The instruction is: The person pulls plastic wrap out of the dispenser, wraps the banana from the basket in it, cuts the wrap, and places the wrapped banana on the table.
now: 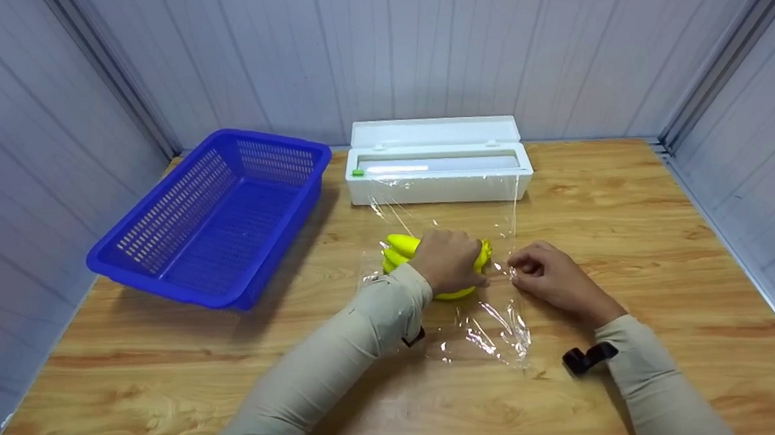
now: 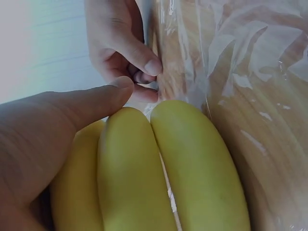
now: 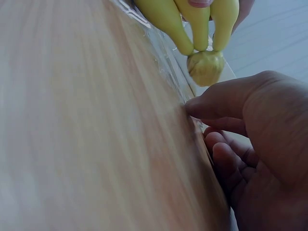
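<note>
A bunch of yellow bananas (image 1: 399,245) lies over a sheet of clear cling film (image 1: 493,333) on the table. My left hand (image 1: 447,262) grips the bunch from above, its thumb (image 2: 103,98) along one banana in the left wrist view. The joined stem end (image 3: 206,68) points toward my right hand (image 1: 555,277). That hand pinches the film's right edge between thumb and fingers, just beside the stem. Behind the bananas, the film runs back to a white dispenser box (image 1: 437,195) with its lid raised and a green slider (image 1: 357,172) at the left of its front edge.
To the left stands a blue plastic basket (image 1: 237,224) with slatted sides. Pale panel walls (image 1: 434,56) close in the wooden table (image 1: 623,208) at the back and both sides. A black strap mount (image 1: 587,358) sits at my right wrist.
</note>
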### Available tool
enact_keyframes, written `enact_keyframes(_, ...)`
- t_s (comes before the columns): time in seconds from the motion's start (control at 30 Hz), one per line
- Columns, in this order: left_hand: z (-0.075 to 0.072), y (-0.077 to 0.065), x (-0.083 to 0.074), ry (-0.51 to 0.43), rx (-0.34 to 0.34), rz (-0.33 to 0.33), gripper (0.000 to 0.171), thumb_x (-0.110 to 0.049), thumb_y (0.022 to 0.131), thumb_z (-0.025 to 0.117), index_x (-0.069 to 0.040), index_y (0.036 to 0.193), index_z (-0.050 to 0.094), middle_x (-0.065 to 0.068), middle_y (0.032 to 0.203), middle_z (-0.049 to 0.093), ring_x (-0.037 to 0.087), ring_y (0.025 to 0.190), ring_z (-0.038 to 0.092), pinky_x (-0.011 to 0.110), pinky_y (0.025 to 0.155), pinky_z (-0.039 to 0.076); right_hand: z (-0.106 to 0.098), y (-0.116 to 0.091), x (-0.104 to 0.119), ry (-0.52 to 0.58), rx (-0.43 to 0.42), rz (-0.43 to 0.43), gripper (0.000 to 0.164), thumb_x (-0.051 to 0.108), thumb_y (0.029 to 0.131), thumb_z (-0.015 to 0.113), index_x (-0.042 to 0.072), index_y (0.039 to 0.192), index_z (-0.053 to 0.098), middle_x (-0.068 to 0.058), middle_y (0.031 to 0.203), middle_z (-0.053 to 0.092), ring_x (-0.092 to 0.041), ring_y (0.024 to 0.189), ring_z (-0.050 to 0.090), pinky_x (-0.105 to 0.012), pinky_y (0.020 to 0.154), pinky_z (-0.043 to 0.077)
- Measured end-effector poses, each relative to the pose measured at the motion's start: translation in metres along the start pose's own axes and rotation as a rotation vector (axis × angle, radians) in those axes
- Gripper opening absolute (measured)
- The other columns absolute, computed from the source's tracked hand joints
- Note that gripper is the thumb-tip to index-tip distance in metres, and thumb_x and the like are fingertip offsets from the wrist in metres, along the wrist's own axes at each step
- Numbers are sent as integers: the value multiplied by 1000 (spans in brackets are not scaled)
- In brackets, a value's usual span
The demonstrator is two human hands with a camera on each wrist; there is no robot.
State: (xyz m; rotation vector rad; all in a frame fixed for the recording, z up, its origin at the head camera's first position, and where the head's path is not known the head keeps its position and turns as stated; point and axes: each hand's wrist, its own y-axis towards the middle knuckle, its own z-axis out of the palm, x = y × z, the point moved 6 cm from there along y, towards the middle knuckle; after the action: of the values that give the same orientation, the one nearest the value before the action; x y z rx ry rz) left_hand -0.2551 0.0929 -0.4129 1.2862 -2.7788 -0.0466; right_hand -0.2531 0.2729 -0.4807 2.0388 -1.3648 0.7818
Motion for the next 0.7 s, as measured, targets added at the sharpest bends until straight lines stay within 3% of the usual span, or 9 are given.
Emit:
enact_keyframes(0.17,2,1,1,-4,0,-1,52,-64,81,72,-17,102,71,-2,84,67,17,67,61,34,60,49,0,1,-1,1,3,12,22,14,90,75,7,110,71,-8,105,59,-21,94,56,-27,81,46)
enact_keyframes(0.43,-3,-7,10,-50,44,6,72,-66,83,69,-20,137,58,5,121,65,25,98,66,42,89,47,1,1,-1,-26,-8,-5,23,11,87,75,8,110,72,-6,103,60,-19,92,56,-26,78,46)
enact_keyframes(0.7,-7,-23,29,-123,72,1,67,-52,82,76,-23,139,58,2,117,65,21,97,62,43,94,43,1,1,-3,-11,-14,-13,23,8,87,74,6,110,72,-7,102,60,-20,91,55,-24,77,45)
